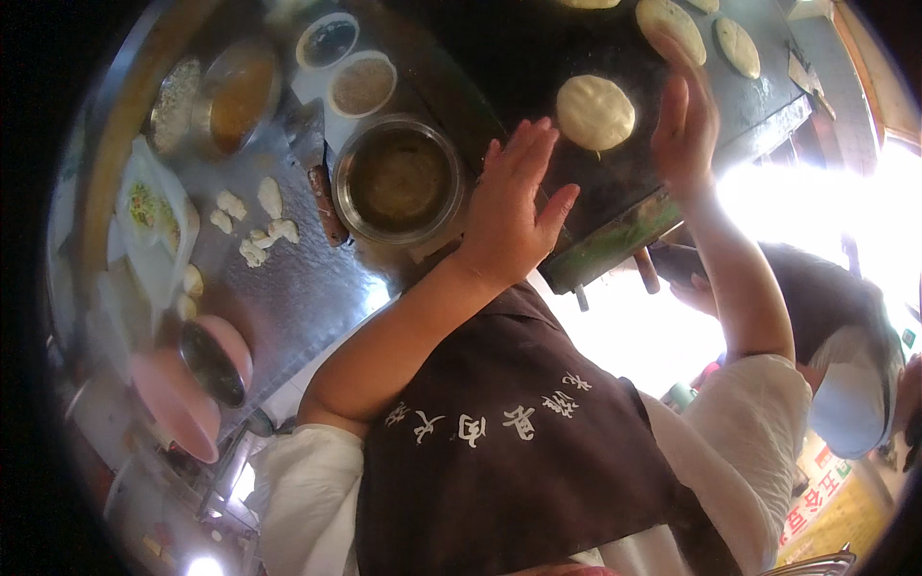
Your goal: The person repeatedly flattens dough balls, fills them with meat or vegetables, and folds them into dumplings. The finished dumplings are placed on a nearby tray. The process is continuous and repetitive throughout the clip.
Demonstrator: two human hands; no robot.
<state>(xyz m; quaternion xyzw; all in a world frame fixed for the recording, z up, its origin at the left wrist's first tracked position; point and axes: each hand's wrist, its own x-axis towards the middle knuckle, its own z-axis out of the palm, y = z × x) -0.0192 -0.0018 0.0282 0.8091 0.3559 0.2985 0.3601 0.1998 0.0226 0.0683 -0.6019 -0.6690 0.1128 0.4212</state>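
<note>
A round, flat piece of pale dough [596, 114] lies on the dark griddle [504, 43] in front of me. My left hand [515, 198] is held flat just left of it, thumb apart and nothing in the fingers. On the dough's other side is my right hand [686, 129], thumb raised and also without a hold on anything. Its blurred fingertips overlap the edge of an oval flatbread [668, 27]; whether they touch it I cannot tell. Another oval flatbread [737, 47] rests farther right, and others are cut off at the top.
Left of the griddle stands a metal bowl of brownish liquid [397, 176], beside a wooden-handled cleaver [325, 205]. Dough scraps [268, 234] lie on the metal worktop [288, 288]. Pink bowls [176, 403] stand at the near left. A scraper [807, 75] lies far right; another person [828, 309] is close by.
</note>
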